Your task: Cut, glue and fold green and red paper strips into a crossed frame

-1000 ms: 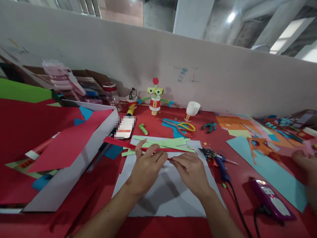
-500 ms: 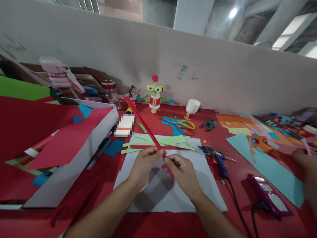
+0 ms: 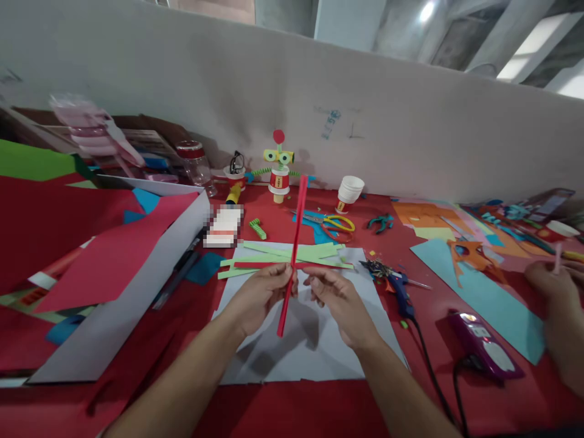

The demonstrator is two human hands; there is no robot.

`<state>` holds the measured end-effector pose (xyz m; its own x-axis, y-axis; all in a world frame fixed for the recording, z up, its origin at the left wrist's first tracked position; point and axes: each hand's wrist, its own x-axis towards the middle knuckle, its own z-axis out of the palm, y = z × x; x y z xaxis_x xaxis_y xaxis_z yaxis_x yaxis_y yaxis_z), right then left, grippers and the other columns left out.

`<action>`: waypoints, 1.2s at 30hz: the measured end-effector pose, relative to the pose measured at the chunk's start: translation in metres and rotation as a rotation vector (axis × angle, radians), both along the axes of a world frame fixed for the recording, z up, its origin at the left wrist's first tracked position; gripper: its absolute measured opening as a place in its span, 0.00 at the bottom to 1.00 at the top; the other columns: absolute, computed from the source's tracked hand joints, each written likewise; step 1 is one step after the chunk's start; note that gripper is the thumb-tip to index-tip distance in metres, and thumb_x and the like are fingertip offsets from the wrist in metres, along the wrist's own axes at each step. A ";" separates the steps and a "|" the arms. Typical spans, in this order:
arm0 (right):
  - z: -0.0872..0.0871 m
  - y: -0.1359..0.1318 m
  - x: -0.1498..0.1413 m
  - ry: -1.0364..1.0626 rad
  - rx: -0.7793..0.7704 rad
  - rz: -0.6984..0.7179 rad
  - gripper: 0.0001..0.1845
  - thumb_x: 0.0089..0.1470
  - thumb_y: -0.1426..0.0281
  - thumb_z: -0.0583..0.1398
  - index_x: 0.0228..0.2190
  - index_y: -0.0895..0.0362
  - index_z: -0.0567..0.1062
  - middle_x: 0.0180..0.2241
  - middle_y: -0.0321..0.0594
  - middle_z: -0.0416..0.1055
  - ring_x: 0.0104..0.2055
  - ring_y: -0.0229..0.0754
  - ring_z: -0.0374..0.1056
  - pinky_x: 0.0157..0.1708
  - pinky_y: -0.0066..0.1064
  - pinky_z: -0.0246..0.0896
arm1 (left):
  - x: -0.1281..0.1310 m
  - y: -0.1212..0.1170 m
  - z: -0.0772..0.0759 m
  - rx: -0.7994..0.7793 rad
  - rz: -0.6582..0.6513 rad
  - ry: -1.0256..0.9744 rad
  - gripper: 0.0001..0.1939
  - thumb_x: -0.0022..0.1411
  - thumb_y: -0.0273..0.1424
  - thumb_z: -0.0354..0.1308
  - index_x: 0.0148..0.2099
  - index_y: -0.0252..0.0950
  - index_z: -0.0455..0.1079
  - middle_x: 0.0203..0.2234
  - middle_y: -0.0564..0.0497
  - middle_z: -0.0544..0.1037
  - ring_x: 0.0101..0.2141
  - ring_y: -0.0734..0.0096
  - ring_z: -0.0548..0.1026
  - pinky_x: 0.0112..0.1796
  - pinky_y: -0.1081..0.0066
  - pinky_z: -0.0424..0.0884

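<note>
Turned from its slant to nearly upright over the last half second, the red paper strip (image 3: pixel 298 231) is now in the left hand (image 3: pixel 262 295) alone; the right hand (image 3: pixel 340 298) has let go. The left thumb and fingers pinch the strip below its middle, its top leaning slightly right and its lower end hanging over the white sheet (image 3: pixel 301 359). The right hand is just beside it, fingers bent, thumb and forefinger apart with nothing between them.

On the near right, a purple device (image 3: pixel 488 345) with a black cord lies on the red tabletop (image 3: pixel 301 410). Left stands a white box (image 3: pixel 121 304) of coloured paper. Beyond the hands, pale green strips (image 3: pixel 319 254) cross one another at the sheet's far edge, with a flat red strip (image 3: pixel 255 265) among them. A glue gun (image 3: pixel 401 295) lies right of the sheet; past the light blue paper (image 3: pixel 483 298), another person's hand (image 3: pixel 550 283) holds something pink.

Farther off are yellow-and-red-handled scissors (image 3: pixel 342 224) and teal pliers (image 3: pixel 380 224). Farthest, near the wall (image 3: pixel 387 121), stand a paper-cup figure (image 3: pixel 279 180) and stacked white cups (image 3: pixel 350 190).
</note>
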<state>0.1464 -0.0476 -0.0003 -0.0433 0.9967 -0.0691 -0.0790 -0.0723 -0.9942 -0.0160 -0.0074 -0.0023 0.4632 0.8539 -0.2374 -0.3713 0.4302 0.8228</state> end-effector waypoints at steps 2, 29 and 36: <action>-0.004 0.002 0.000 0.203 -0.087 0.100 0.14 0.51 0.61 0.64 0.40 0.53 0.76 0.30 0.35 0.73 0.27 0.34 0.66 0.28 0.26 0.59 | 0.006 -0.007 -0.001 -0.067 -0.124 -0.081 0.08 0.56 0.30 0.60 0.26 0.32 0.69 0.21 0.52 0.69 0.25 0.75 0.67 0.32 0.73 0.64; -0.012 0.004 -0.007 0.184 -0.053 -0.062 0.07 0.43 0.66 0.68 0.26 0.56 0.79 0.23 0.33 0.71 0.26 0.34 0.58 0.28 0.28 0.51 | 0.003 -0.009 0.008 0.849 -0.052 0.791 0.12 0.57 0.25 0.51 0.26 0.38 0.74 0.22 0.52 0.76 0.25 0.69 0.71 0.29 0.72 0.61; -0.010 0.006 -0.003 0.249 -0.091 -0.165 0.08 0.41 0.65 0.69 0.24 0.57 0.80 0.19 0.33 0.70 0.24 0.33 0.59 0.26 0.28 0.51 | -0.004 -0.003 0.011 0.864 -0.092 0.802 0.10 0.56 0.26 0.51 0.27 0.38 0.72 0.22 0.53 0.76 0.26 0.68 0.71 0.29 0.73 0.61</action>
